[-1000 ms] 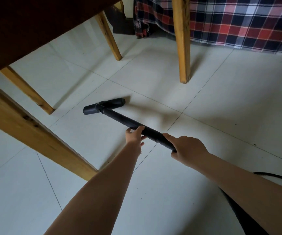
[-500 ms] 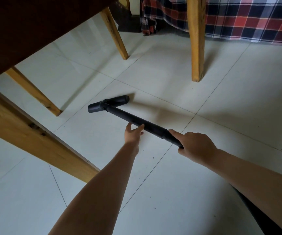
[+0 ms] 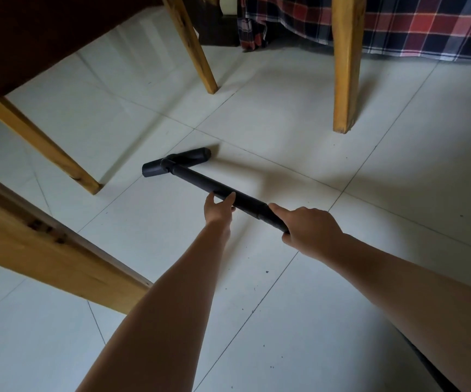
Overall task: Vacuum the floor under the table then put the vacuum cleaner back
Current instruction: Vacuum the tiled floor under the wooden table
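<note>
Broadly, the pale tiled floor (image 3: 299, 329) fills the view, its grout lines running diagonally. The table (image 3: 44, 38) shows as a dark underside across the upper left corner, with a thick wooden rail (image 3: 44, 244) slanting down the left edge. A plaid cloth (image 3: 426, 24) hangs to the floor along the far edge, closing off that side.

Three wooden legs stand on the tiles: the left leg (image 3: 44, 145), the middle leg (image 3: 191, 43) and the right leg (image 3: 347, 63). A wide patch of bare tile lies between their feet.

The black vacuum wand (image 3: 200, 181) slants across that patch from lower right to upper left. The right hand (image 3: 307, 224) is clenched round its near end. The left hand (image 3: 218, 207) holds it further along, thumb and fingers curled up on either side of the tube.

The floor head (image 3: 176, 162) rests flat on the tiles, nearer the left leg's foot than the right one's, and touches neither. Small dark specks (image 3: 266, 271) dot the tile below the hands.
</note>
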Demonstrator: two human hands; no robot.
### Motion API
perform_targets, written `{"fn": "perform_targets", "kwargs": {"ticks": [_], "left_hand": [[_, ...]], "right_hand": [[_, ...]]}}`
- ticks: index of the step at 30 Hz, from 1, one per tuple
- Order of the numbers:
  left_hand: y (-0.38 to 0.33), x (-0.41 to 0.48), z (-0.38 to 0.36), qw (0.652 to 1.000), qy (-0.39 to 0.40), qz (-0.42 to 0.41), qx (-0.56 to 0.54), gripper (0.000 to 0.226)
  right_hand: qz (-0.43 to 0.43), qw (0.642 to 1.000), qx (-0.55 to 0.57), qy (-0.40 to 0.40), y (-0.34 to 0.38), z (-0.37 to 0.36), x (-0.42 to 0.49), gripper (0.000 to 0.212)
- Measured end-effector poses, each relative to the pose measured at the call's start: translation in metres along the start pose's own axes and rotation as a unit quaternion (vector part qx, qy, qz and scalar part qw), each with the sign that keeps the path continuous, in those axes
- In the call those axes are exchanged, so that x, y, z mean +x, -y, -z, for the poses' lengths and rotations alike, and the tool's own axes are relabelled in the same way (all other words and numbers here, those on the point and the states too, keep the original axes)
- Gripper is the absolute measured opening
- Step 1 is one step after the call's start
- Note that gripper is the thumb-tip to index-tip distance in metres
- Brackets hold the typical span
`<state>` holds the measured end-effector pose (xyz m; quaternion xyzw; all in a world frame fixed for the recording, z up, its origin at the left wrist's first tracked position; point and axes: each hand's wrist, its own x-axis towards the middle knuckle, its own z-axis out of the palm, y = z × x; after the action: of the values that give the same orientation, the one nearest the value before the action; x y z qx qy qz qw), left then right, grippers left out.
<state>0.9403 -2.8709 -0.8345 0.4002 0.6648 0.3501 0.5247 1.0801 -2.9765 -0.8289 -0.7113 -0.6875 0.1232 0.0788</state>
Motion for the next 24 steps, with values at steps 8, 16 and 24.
{"fn": "perform_targets", "kwargs": {"ticks": [8, 16, 24], "left_hand": [[0.0, -0.004, -0.007, 1.0, 0.011, -0.008, 0.013, 0.06], [0.013, -0.039, -0.026, 1.0, 0.012, -0.021, 0.012, 0.06], [0.013, -0.076, -0.049, 0.999, 0.036, -0.022, 0.009, 0.054]], "right_hand": [[-0.003, 1.0, 0.001, -0.004, -0.011, 0.005, -0.006, 0.059], [0.003, 1.0, -0.014, -0.001, -0.03, 0.017, -0.04, 0.062], [-0.019, 1.0, -0.012, 0.013, -0.049, 0.033, -0.075, 0.064]]}}
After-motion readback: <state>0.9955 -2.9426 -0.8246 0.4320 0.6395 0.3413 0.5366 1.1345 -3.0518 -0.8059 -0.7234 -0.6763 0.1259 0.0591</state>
